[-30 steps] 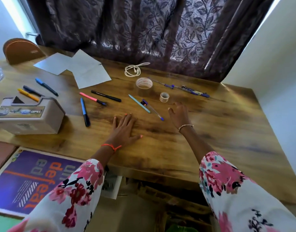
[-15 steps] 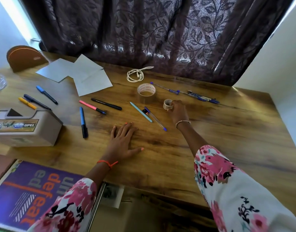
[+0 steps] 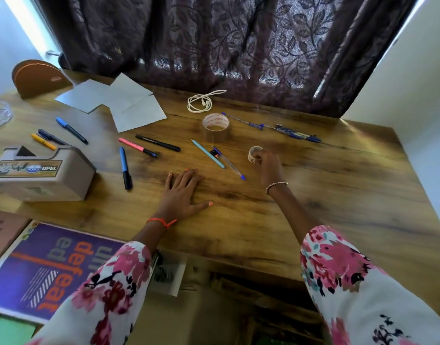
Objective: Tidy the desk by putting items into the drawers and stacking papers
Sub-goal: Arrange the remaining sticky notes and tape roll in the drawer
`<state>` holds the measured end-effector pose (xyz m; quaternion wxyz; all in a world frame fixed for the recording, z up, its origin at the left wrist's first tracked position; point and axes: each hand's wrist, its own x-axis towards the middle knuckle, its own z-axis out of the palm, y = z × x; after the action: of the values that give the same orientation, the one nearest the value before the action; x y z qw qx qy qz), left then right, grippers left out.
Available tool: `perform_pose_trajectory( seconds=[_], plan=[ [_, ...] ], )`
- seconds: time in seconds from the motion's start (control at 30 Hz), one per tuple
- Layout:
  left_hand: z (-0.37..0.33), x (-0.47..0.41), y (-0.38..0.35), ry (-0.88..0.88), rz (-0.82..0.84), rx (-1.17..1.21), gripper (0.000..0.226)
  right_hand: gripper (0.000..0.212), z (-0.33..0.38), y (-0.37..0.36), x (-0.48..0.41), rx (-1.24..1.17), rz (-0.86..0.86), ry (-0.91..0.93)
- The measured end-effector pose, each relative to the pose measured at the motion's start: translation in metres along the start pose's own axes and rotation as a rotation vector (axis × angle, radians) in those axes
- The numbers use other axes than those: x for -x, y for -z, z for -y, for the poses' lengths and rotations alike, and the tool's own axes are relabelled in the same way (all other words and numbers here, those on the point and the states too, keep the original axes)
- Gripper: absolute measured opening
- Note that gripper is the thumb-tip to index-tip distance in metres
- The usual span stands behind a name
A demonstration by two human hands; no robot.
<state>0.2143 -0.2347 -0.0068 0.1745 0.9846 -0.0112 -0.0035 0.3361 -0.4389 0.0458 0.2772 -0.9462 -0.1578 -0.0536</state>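
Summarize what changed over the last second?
The right hand reached forward to the small tape roll, took it in its grip and tipped it up. The left hand stayed flat on the desk; pens, papers and big tape roll unmoved.

The right half of the wooden desk [image 3: 350, 207] lies open, a wide lane to the near edge. Left of centre is crowded: a light-blue pen [image 3: 208, 157] and clear blue-tipped pen [image 3: 230, 166] (lying side by side), a wide brown tape roll [image 3: 216, 127], and a grey box-shaped dispenser [image 3: 43, 174].
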Motion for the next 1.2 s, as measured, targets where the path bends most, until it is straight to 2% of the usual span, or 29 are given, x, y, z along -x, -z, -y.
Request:
perform_pose_trajectory(
  seconds=[0.1, 0.2, 0.3, 0.47, 0.57, 0.73, 0.97, 1.07, 1.2],
  plan=[
    [-0.004, 0.006, 0.0, 0.004, 0.038, -0.005, 0.114, 0.025, 0.007, 0.008, 0.022, 0.016, -0.046, 0.079],
    [-0.006, 0.027, 0.006, 0.03, 0.062, 0.141, 0.083, 0.026, 0.021, 0.008, 0.047, 0.033, -0.083, 0.179],
    [0.004, 0.063, 0.019, -0.011, -0.031, 0.241, 0.068, 0.024, 0.047, -0.002, 0.079, -0.017, -0.122, 0.194],
    [0.052, 0.152, 0.046, -0.032, -0.092, 0.271, 0.072, 0.016, 0.121, -0.045, 0.16, -0.137, -0.104, 0.263],
    [0.081, 0.217, 0.062, -0.018, -0.146, 0.331, 0.062, 0.013, 0.172, -0.071, 0.212, -0.208, -0.066, 0.279],
    [0.132, 0.329, 0.081, -0.023, -0.231, 0.375, 0.059, 0.008, 0.249, -0.112, 0.294, -0.32, 0.004, 0.28],
    [0.208, 0.456, 0.094, 0.076, -0.182, 0.27, 0.057, 0.003, 0.321, -0.156, 0.386, -0.368, 0.037, 0.26],
    [0.22, 0.488, 0.096, 0.108, -0.208, 0.252, 0.048, 0.004, 0.338, -0.169, 0.411, -0.376, 0.136, 0.277],
    [0.237, 0.516, 0.085, 0.121, -0.202, 0.226, 0.047, 0.005, 0.356, -0.188, 0.438, -0.377, 0.28, 0.279]
  ],
)
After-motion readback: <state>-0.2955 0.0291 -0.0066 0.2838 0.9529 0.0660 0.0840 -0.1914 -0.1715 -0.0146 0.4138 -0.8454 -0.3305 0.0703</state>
